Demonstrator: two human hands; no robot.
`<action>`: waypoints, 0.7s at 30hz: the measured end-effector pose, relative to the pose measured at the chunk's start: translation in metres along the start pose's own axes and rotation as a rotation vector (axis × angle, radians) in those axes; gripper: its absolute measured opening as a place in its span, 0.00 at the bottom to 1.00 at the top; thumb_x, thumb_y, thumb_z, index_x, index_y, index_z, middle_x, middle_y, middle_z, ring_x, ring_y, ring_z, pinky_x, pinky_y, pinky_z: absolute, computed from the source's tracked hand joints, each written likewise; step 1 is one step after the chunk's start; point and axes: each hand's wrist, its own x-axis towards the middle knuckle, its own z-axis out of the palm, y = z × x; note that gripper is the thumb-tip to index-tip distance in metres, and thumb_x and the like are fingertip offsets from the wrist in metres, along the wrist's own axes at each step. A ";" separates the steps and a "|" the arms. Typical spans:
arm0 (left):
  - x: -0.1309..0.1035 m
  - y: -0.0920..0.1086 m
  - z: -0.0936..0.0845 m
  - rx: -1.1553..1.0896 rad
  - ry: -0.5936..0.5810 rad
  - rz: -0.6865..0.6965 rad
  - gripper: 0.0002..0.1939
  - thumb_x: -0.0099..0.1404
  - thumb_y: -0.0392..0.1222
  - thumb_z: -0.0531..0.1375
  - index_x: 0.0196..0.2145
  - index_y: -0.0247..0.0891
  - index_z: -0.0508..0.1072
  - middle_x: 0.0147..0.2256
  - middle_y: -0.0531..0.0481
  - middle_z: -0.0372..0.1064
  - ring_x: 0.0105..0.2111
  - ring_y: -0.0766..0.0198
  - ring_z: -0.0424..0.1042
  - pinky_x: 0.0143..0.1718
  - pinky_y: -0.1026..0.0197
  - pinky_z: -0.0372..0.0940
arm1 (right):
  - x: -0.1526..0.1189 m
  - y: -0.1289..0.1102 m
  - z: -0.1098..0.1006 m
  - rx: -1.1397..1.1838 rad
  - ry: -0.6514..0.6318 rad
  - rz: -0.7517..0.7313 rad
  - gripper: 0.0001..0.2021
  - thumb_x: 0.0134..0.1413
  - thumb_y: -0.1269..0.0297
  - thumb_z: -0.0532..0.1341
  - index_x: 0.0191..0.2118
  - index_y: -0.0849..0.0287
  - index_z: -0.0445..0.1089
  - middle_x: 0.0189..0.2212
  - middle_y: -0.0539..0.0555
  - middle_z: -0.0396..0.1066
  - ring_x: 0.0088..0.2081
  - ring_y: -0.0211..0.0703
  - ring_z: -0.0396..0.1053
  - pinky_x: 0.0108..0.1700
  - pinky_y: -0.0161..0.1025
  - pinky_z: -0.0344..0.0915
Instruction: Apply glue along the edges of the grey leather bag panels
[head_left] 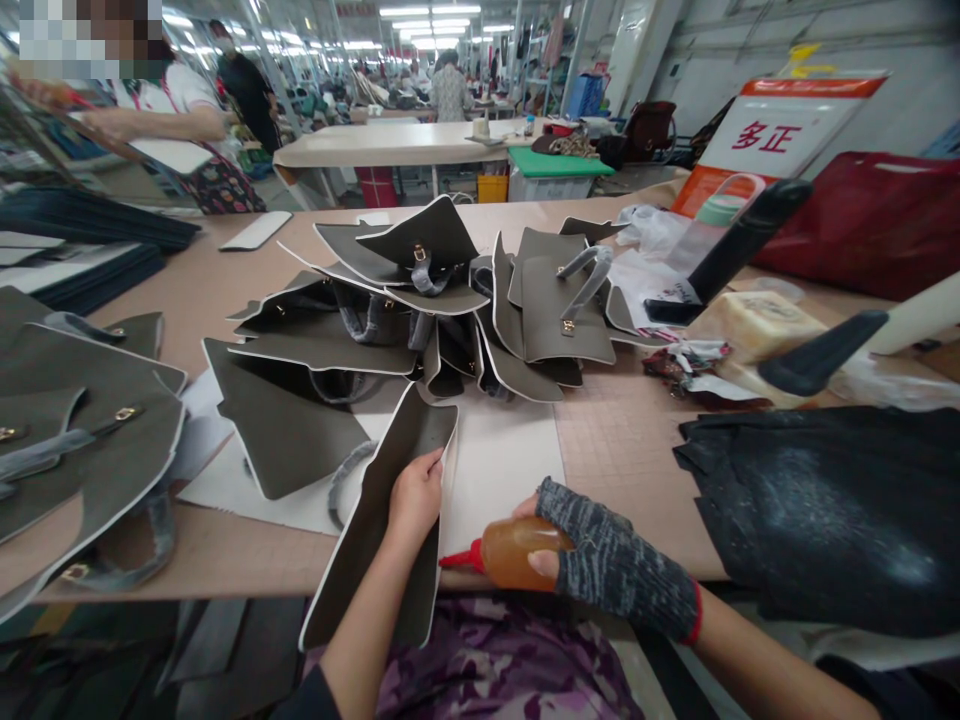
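Observation:
My bare left hand (415, 500) grips a folded grey-brown bag panel (382, 490) with white edges, held slanted over the table's front edge. In my right hand (585, 545), which wears a grey fingerless knitted glove, lies a bottle of amber liquid (517, 552). Its red nozzle (463, 556) points left and meets or nearly meets the panel's right edge. Behind my hands a pile of similar panels (360, 320) with wrapped handles and gold fittings covers the middle of the table. A white sheet (502, 460) lies beneath part of the pile.
More panels (135, 400) lie at the left, overhanging the front edge. Black cloth (825, 510), a dark-handled tool (825, 355), a yellowish block (757, 325) and a red bag (870, 225) are on the right. At the back left a person (180, 110) holds a pale piece.

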 end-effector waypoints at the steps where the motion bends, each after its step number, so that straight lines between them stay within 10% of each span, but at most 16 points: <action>1: 0.000 0.000 0.000 -0.002 0.001 -0.001 0.17 0.62 0.35 0.51 0.47 0.30 0.72 0.47 0.41 0.71 0.48 0.58 0.69 0.52 0.59 0.60 | -0.001 0.000 0.000 0.007 0.008 -0.002 0.17 0.48 0.59 0.58 0.45 0.54 0.64 0.40 0.53 0.70 0.40 0.48 0.69 0.43 0.46 0.66; 21: 0.000 -0.002 0.000 -0.038 0.003 -0.010 0.17 0.62 0.34 0.52 0.47 0.31 0.72 0.46 0.42 0.72 0.49 0.57 0.68 0.52 0.56 0.61 | 0.004 0.014 -0.004 0.227 -0.021 0.052 0.18 0.47 0.56 0.60 0.44 0.57 0.65 0.37 0.53 0.70 0.37 0.46 0.69 0.39 0.43 0.67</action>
